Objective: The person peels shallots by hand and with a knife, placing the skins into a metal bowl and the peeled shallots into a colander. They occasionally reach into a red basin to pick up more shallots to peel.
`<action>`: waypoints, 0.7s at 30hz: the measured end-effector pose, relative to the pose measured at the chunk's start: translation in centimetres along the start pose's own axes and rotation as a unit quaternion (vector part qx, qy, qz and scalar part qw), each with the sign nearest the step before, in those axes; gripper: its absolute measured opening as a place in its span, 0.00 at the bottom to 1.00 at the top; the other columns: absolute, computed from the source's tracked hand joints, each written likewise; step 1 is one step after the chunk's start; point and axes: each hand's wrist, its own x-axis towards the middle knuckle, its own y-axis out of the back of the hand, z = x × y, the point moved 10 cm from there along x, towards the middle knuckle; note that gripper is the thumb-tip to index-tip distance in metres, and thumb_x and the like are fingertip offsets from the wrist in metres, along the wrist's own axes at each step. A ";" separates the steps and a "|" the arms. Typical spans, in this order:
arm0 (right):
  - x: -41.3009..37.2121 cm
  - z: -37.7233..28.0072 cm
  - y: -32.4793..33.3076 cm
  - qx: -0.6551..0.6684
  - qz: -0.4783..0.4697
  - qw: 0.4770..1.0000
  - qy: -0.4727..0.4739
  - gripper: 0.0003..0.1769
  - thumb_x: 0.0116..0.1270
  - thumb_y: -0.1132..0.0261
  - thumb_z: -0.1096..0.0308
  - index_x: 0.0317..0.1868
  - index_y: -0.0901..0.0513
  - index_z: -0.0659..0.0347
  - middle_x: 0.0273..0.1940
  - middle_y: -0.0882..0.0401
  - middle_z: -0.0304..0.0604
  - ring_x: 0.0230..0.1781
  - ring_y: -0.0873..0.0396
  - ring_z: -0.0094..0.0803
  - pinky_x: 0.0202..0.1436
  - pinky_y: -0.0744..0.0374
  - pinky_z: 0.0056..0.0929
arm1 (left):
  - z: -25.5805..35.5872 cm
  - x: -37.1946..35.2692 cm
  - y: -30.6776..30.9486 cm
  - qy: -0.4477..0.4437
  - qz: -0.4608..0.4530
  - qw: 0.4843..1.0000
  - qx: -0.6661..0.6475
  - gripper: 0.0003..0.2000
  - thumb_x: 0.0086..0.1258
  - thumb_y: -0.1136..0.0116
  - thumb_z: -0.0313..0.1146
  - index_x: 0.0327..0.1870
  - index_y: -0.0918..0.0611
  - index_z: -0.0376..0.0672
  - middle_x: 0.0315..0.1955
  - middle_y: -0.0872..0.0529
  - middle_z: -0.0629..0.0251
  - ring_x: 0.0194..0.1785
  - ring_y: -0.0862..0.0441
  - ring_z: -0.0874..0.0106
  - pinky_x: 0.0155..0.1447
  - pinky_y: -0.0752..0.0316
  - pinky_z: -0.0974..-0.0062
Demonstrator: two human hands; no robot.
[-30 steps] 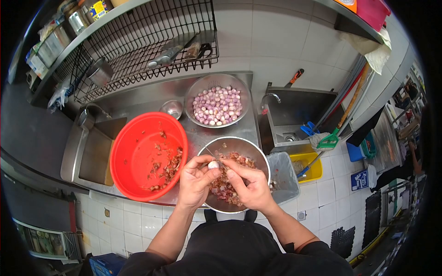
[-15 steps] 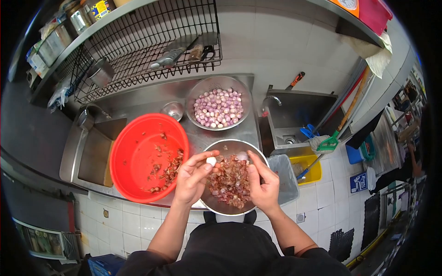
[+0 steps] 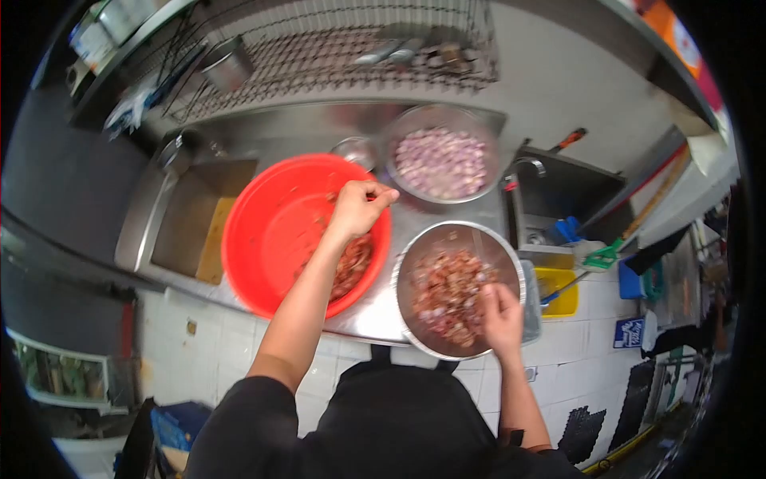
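Observation:
My left hand point(image 3: 363, 209) hangs over the right rim of the red basin point(image 3: 263, 231), fingers curled together towards the colander. What it holds, if anything, is hidden. Several peeled shallots point(image 3: 441, 162) fill the metal colander point(image 3: 396, 177), just beyond my fingertips. My right hand point(image 3: 503, 318) is at the right side of the steel bowl point(image 3: 412, 255), its fingers closed and blurred; I cannot make out anything in them. Reddish-brown shallot skins point(image 3: 451, 291) heap up in that bowl. Unpeeled shallots point(image 3: 351, 265) lie in the right part of the red basin, partly behind my left forearm.
A small metal bowl point(image 3: 354, 150) stands behind the basin. To the left is a sink point(image 3: 187, 227), to the right another sink point(image 3: 558, 199) with a tap. A wire rack point(image 3: 319, 60) hangs above the counter. A yellow bucket point(image 3: 558, 294) stands on the floor at right.
My left hand has moved from over the steel bowl, where it held a white peeled shallot, up beside the colander. My right hand stays at the steel bowl, lower now. The view has shifted.

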 end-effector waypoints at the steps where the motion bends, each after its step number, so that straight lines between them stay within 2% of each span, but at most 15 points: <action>1: 0.1 0.1 -0.3 0.020 0.014 1.000 0.015 0.14 0.74 0.37 0.63 0.36 0.18 0.67 0.25 0.23 0.32 0.23 0.31 0.18 0.27 0.32 0.24 | -2.1 -1.9 1.2 0.021 0.008 1.000 0.007 0.21 0.66 0.31 0.31 0.58 0.21 0.34 0.51 0.16 0.56 0.46 0.18 0.72 0.52 0.21 0.70; 3: 0.4 1.2 -1.3 -0.107 -0.012 0.992 0.060 0.15 0.71 0.33 0.61 0.35 0.18 0.67 0.22 0.24 0.35 0.22 0.32 0.21 0.26 0.32 0.27 | -4.3 -5.0 3.5 -0.007 0.030 0.999 -0.031 0.20 0.66 0.32 0.32 0.57 0.20 0.35 0.48 0.14 0.57 0.44 0.18 0.73 0.53 0.21 0.69; 4: 0.5 1.2 -1.4 -0.187 -0.016 0.981 0.050 0.15 0.68 0.31 0.62 0.33 0.18 0.68 0.22 0.24 0.40 0.21 0.32 0.23 0.27 0.31 0.30 | -7.9 -6.2 4.8 0.051 0.044 0.997 0.039 0.22 0.64 0.31 0.32 0.58 0.20 0.34 0.47 0.12 0.56 0.46 0.16 0.70 0.55 0.21 0.67; 5: 0.2 1.7 -1.1 -0.241 -0.015 0.970 -0.003 0.14 0.65 0.29 0.64 0.31 0.19 0.68 0.22 0.24 0.44 0.22 0.31 0.26 0.28 0.30 0.32 | -11.3 -7.4 5.4 0.093 -0.005 0.988 0.125 0.23 0.61 0.29 0.33 0.57 0.20 0.37 0.48 0.13 0.53 0.48 0.15 0.64 0.55 0.21 0.64; 6: 0.2 2.5 -1.2 -0.233 -0.007 0.973 0.008 0.13 0.65 0.29 0.65 0.34 0.17 0.69 0.22 0.24 0.43 0.22 0.32 0.27 0.28 0.30 0.33 | -14.0 -9.0 6.2 0.134 -0.056 0.967 0.208 0.24 0.58 0.27 0.35 0.56 0.19 0.39 0.49 0.13 0.50 0.50 0.15 0.58 0.55 0.21 0.61; 8: 0.2 4.5 -1.0 -0.226 0.000 0.974 0.016 0.12 0.64 0.29 0.65 0.37 0.16 0.69 0.21 0.24 0.43 0.21 0.32 0.27 0.28 0.30 0.33 | -18.8 -12.7 6.1 0.227 -0.230 0.880 0.348 0.22 0.56 0.26 0.37 0.52 0.16 0.41 0.48 0.13 0.50 0.53 0.16 0.55 0.57 0.22 0.61; 10: 0.1 3.2 -1.8 -0.252 0.002 0.961 0.112 0.15 0.64 0.29 0.66 0.46 0.15 0.69 0.25 0.19 0.47 0.24 0.26 0.28 0.32 0.26 0.32 | -21.8 -15.2 5.4 0.219 -0.251 0.875 0.352 0.19 0.56 0.26 0.37 0.49 0.15 0.41 0.47 0.13 0.51 0.51 0.16 0.55 0.56 0.21 0.61; 11: 0.0 3.0 -2.1 -0.254 0.000 0.961 0.111 0.15 0.64 0.29 0.66 0.46 0.15 0.69 0.25 0.19 0.47 0.24 0.26 0.28 0.32 0.26 0.32 | -23.3 -16.4 4.6 0.210 -0.271 0.868 0.358 0.17 0.56 0.26 0.37 0.45 0.14 0.41 0.46 0.12 0.53 0.50 0.15 0.54 0.56 0.21 0.61; 14: 0.4 0.0 -4.1 -0.257 -0.052 0.962 0.072 0.19 0.64 0.30 0.67 0.53 0.16 0.69 0.31 0.15 0.51 0.30 0.19 0.29 0.39 0.22 0.30 | -21.3 -16.3 3.6 0.139 -0.198 0.913 0.328 0.12 0.57 0.29 0.34 0.41 0.13 0.40 0.44 0.12 0.54 0.47 0.14 0.53 0.54 0.20 0.59; 15: 0.7 0.2 -4.7 -0.290 -0.087 0.953 -0.010 0.19 0.65 0.31 0.66 0.53 0.16 0.69 0.34 0.14 0.52 0.34 0.18 0.30 0.42 0.21 0.29 | -20.8 -15.8 3.5 0.139 -0.200 0.913 0.326 0.12 0.57 0.29 0.34 0.41 0.13 0.40 0.44 0.12 0.54 0.47 0.14 0.53 0.54 0.20 0.59; 16: 0.4 1.2 -5.1 -0.320 -0.122 0.935 -0.092 0.18 0.66 0.31 0.66 0.52 0.16 0.69 0.37 0.13 0.53 0.37 0.16 0.30 0.45 0.21 0.29 | -20.2 -15.4 2.6 0.137 -0.260 0.895 0.334 0.12 0.57 0.31 0.32 0.42 0.14 0.41 0.44 0.12 0.54 0.46 0.14 0.53 0.53 0.20 0.60; 17: 0.2 1.4 -5.3 -0.321 -0.121 0.935 -0.092 0.18 0.66 0.31 0.66 0.52 0.16 0.69 0.37 0.13 0.53 0.37 0.16 0.30 0.45 0.21 0.29 | -19.9 -15.4 1.6 0.133 -0.317 0.874 0.343 0.12 0.57 0.32 0.30 0.43 0.14 0.41 0.44 0.12 0.53 0.45 0.14 0.53 0.52 0.19 0.61; 19: 0.4 0.5 -5.9 -0.180 -0.098 0.979 -0.005 0.17 0.68 0.33 0.65 0.52 0.16 0.69 0.35 0.13 0.53 0.35 0.17 0.31 0.44 0.21 0.30 | -19.8 -15.1 0.7 0.126 -0.315 0.845 0.414 0.12 0.58 0.34 0.28 0.44 0.15 0.40 0.44 0.13 0.51 0.44 0.14 0.54 0.51 0.19 0.62; 20: 0.4 0.6 -6.1 -0.187 -0.108 0.976 0.011 0.16 0.72 0.36 0.65 0.53 0.16 0.68 0.36 0.13 0.52 0.35 0.17 0.32 0.44 0.21 0.30 | -19.7 -14.9 0.6 0.121 -0.311 0.810 0.482 0.13 0.58 0.36 0.26 0.45 0.16 0.38 0.43 0.13 0.49 0.43 0.13 0.54 0.50 0.18 0.62; 21: 0.3 0.5 -6.0 -0.185 -0.101 0.977 0.014 0.16 0.72 0.36 0.65 0.53 0.16 0.68 0.36 0.13 0.52 0.35 0.17 0.32 0.44 0.21 0.30 | -19.2 -14.7 0.6 0.114 -0.310 0.809 0.487 0.13 0.58 0.36 0.26 0.45 0.16 0.38 0.43 0.13 0.49 0.43 0.13 0.54 0.50 0.18 0.62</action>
